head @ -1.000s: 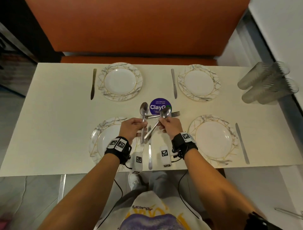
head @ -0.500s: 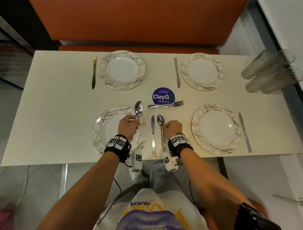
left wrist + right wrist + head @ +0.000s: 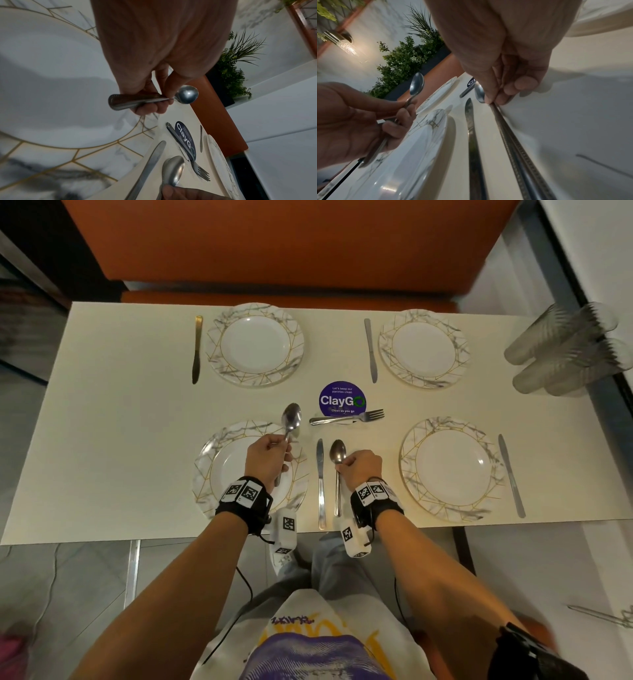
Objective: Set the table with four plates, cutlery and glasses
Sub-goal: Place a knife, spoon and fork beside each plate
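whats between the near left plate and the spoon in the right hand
One table knife lies there on the table, parallel to the spoon that the right hand pinches, just right of the near-left plate. The head view shows it.

This looks like an office pantry or canteen: an orange booth seat [image 3: 274, 244] stands behind the table [image 3: 113, 419], whose round sticker [image 3: 342, 398] asks to keep pantries clean.
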Demonstrator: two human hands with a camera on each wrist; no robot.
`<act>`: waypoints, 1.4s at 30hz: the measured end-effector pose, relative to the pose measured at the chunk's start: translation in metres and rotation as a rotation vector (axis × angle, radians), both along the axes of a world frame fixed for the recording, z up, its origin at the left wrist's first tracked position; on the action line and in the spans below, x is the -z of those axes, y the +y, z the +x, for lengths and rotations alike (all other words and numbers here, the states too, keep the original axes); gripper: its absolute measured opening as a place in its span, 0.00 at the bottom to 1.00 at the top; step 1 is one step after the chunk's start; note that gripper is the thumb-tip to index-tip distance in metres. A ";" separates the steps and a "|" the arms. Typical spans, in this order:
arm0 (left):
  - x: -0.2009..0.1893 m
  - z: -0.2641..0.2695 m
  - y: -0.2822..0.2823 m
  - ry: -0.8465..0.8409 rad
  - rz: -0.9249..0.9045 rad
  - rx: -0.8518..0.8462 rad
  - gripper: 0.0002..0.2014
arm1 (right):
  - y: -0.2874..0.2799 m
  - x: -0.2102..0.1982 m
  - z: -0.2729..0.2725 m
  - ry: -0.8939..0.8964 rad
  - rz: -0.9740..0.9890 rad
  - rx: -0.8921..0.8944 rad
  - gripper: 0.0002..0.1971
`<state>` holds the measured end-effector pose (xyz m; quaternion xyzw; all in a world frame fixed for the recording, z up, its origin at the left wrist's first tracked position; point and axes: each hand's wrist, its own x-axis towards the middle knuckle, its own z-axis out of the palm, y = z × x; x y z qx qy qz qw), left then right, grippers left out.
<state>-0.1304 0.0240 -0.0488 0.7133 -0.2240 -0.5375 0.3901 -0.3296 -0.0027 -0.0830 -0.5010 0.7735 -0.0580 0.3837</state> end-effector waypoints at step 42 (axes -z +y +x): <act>-0.053 -0.211 -0.065 0.259 -0.141 0.333 0.03 | -0.064 -0.086 -0.174 -0.469 -0.408 0.163 0.08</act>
